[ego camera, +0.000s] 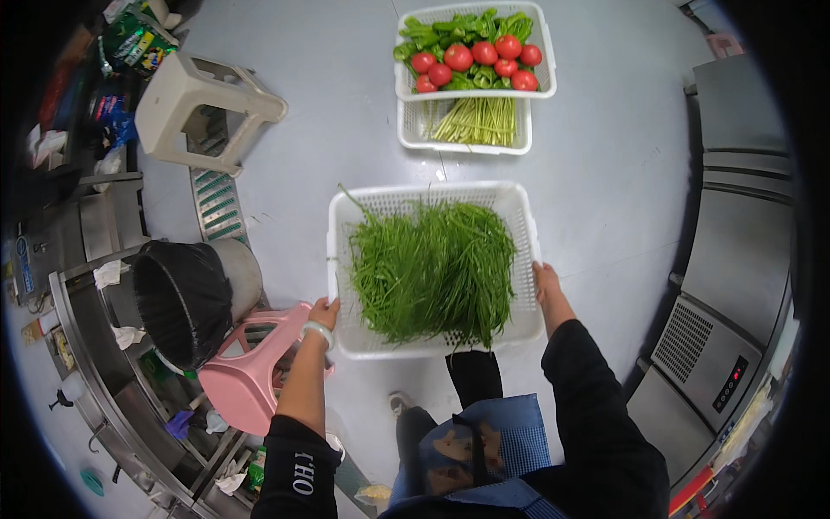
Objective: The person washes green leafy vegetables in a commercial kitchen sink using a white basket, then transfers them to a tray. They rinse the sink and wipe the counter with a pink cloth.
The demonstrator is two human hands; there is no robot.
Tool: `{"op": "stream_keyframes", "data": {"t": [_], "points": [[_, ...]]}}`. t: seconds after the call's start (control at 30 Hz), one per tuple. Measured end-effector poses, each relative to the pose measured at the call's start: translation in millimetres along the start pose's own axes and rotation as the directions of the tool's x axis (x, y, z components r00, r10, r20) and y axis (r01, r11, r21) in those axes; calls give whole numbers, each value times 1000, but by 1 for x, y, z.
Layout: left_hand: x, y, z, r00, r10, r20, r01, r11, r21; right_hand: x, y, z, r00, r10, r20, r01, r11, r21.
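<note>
A white plastic basket (436,350) filled with long thin green leafy vegetables (434,272) is held in front of me. My left hand (324,316), with a pale bangle on its wrist, grips the basket's left side. On the opposite side my right hand (546,283) holds the rim. Farther ahead on the floor, a white basket (476,94) holds tomatoes (458,58) over green vegetables. It overlaps another white basket (467,149) with a bundle of pale green stems (476,123).
To the left are a beige plastic stool (172,113), a floor drain grate (219,204), a bin with a black liner (175,305), a pink plastic stool (249,383) and a steel counter (117,402). Steel cabinets (733,246) line the right side.
</note>
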State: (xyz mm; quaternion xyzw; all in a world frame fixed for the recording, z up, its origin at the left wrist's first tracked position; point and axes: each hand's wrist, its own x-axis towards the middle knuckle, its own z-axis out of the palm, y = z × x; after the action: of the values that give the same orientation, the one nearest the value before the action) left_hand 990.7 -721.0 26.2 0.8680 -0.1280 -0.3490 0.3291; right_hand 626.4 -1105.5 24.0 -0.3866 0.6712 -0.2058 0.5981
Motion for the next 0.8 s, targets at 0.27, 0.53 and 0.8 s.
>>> {"op": "stream_keyframes", "data": {"t": [0.27,0.53,0.8], "points": [[12,43,35,982,154,106,-130,970,-207,-1,-27,-21,999,-45,10,46,998,-48],[-76,74,62,972,-16,233,113,906,-408,-36,0,-16,958,-220,182,285,681,-675],[-275,4,102,881,-329,341,469,703,-535,-99,48,-73,790,-136,598,610,271,-745]]}}
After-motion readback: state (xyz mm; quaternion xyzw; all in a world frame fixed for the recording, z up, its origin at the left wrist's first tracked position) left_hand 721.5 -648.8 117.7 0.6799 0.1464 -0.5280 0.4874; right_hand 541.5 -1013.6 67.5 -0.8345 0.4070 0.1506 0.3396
